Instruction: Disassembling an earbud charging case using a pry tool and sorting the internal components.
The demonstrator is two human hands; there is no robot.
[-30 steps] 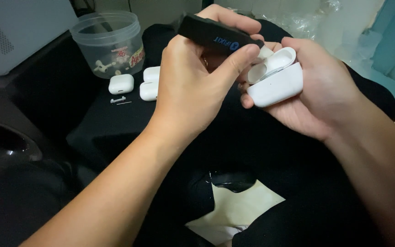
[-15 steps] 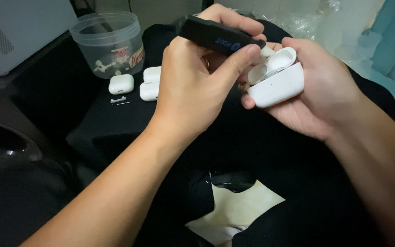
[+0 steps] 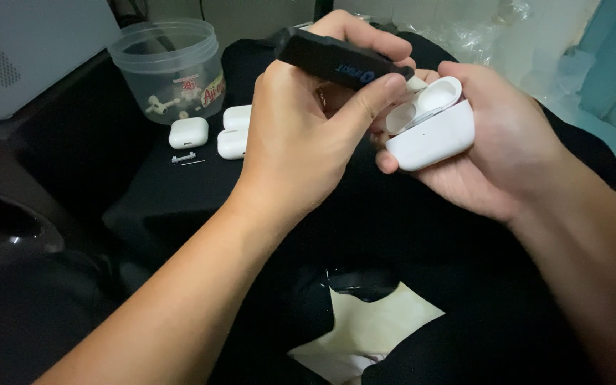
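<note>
Right hand (image 3: pixel 493 142) cradles open white case (image 3: pixel 433 132), lid up; left hand (image 3: pixel 308 135) pinches black tool (image 3: pixel 340 60) at it. Case probably light, smooth, slippery; grip its sides, hinge fragile.

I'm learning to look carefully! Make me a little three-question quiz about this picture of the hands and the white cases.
1. True or false: the left hand holds a black tool.
2. The white case in the right hand is: A) open, B) shut, C) broken in two.
3. How many shut white cases lie on the black cloth near the clear plastic tub?

Key:
1. True.
2. A, its lid stands up and the two hollows show.
3. Three: one by the tub, two more close together beside it.
</note>
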